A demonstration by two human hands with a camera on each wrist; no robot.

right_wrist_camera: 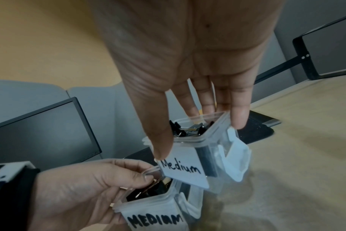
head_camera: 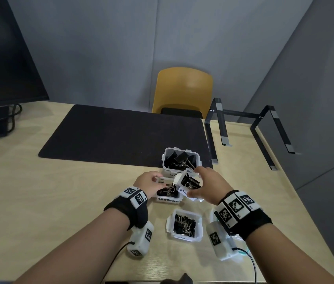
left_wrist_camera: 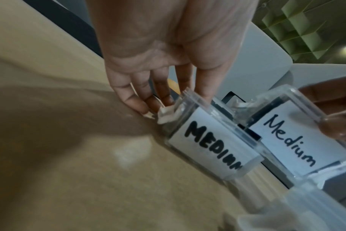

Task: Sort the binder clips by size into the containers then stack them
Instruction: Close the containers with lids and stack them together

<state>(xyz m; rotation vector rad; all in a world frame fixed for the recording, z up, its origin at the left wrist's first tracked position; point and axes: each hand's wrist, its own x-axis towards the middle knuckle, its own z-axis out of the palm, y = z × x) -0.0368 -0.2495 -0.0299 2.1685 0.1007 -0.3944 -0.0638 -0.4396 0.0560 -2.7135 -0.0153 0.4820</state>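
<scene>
Grey partition walls close off the far side; a pale wood surface carries a dark mat, with a yellow chair beyond it and a black metal stand at far right. A monitor sits far left.

Sorting looks finished, as far as you can see: no loose binder clips lie on the surface or the mat. Every clip visible is inside a clear container.

- Large container: far, on the mat's near edge, upright, holding big black clips. Its label is partly hidden.
- Container marked "MEDIUM": on the surface, just near of the large one, with clips inside.
- Second container marked "Medium": off the surface, tilted, over the right side of the first medium one.
- Near container: alone, well apart to the near side, with smaller clips. Its label is unreadable.

Your right hand grips the tilted "Medium" container, thumb on the label face, fingers over the far rim. Your left hand holds the "MEDIUM" container at its left rim, fingers curled on the edge, steadying it.

Judgement: you are in the stacking stage, first pair only. Left to do: level the raised container and seat it, then stack the large and near containers. No lids are fitted, and heaped clips may stop a container seating flat.
</scene>
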